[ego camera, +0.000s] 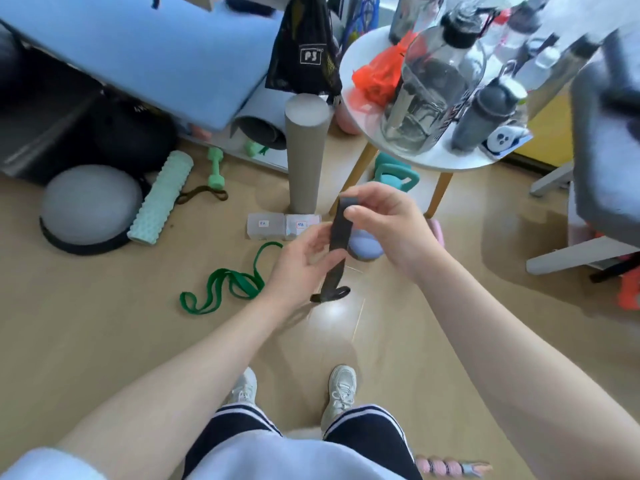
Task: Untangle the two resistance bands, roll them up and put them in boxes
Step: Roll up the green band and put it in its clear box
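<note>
Your right hand pinches the top fold of the black band, and your left hand grips it lower down, its tail dangling above the floor. The green band lies loose on the floor near two clear boxes.

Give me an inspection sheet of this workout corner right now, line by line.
Surface: wooden floor, glossy.
Job's things: black band held up, hanging; green band loose on the floor; two clear boxes beside the grey cylinder.
Clutter: mint foam roller, green dumbbell, balance dome, bottles on the round table.
Grips: right hand pinches the band's top; left hand holds it lower.
Cables: nothing seen.
Surroundings: blue mat, grey chair.
</note>
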`<action>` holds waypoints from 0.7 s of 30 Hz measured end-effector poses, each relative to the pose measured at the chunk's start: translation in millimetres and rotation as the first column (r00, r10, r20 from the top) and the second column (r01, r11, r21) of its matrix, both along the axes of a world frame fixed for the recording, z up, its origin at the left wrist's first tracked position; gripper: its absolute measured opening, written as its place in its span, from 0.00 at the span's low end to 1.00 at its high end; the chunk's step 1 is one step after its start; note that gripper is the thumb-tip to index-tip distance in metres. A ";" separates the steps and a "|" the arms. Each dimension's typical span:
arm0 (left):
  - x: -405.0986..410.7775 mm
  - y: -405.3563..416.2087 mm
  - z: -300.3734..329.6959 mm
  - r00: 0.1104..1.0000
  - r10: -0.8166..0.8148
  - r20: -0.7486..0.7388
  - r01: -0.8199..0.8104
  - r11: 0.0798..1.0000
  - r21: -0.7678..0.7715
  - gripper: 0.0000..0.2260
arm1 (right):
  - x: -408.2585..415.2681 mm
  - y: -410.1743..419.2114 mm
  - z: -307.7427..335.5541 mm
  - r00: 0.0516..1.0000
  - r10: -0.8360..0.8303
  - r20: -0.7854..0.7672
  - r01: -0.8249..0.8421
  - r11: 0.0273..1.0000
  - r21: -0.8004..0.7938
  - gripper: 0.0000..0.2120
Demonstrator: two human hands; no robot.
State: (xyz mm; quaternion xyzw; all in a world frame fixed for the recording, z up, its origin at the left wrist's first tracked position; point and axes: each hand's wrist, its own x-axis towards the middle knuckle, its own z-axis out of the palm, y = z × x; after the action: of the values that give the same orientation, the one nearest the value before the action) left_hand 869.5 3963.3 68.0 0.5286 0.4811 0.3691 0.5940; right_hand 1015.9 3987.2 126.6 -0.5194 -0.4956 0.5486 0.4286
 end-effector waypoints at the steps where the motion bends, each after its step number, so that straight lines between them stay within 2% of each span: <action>1: 3.6 -7.3 4.1 1.000 0.028 0.003 -0.028 1.000 0.009 0.16 | 1.0 -0.1 2.9 0.999 0.007 -0.034 -0.006 1.000 0.022 0.12; 3: 11.5 -21.9 8.3 0.995 0.102 -0.009 -0.101 0.995 0.023 0.16 | 3.1 -0.9 5.0 0.994 0.006 -0.106 0.000 0.999 0.054 0.12; 6: 21.2 -42.5 7.0 0.974 0.200 -0.109 -0.197 0.980 0.037 0.13 | 6.1 -6.7 7.2 0.978 -0.001 -0.209 0.006 1.000 0.021 0.11; 10: 16.5 -66.4 -13.8 0.926 0.191 -0.326 -0.181 0.982 0.063 0.09 | 6.3 -22.2 11.2 0.919 -0.004 -0.395 -0.038 0.995 -0.097 0.07; 13: 1.4 -82.7 -32.0 0.881 0.175 -0.440 -0.170 0.984 0.052 0.05 | 10.6 -32.7 13.3 0.872 -0.066 -0.485 -0.006 0.989 -0.145 0.08; 16: -16.3 -100.3 -40.6 0.914 0.096 -0.394 -0.146 0.985 -0.097 0.02 | 10.8 -48.4 9.1 0.853 -0.154 -0.499 0.047 0.974 -0.221 0.07; 19: -22.9 -116.5 -41.9 0.954 0.019 -0.300 -0.087 0.973 -0.215 0.13 | 2.6 -70.6 1.2 0.796 -0.246 -0.552 0.059 0.940 -0.335 0.07; 21: -24.2 -121.7 -38.8 0.952 0.061 -0.301 -0.117 0.979 -0.169 0.18 | -6.6 -87.4 -0.6 0.777 -0.232 -0.585 0.027 0.941 -0.338 0.07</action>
State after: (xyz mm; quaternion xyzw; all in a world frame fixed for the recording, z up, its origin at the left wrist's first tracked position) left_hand 845.3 3841.6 29.3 0.4978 0.6198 0.2665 0.5450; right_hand 1009.3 3899.8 126.0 -0.4056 -0.1981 0.7275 0.5167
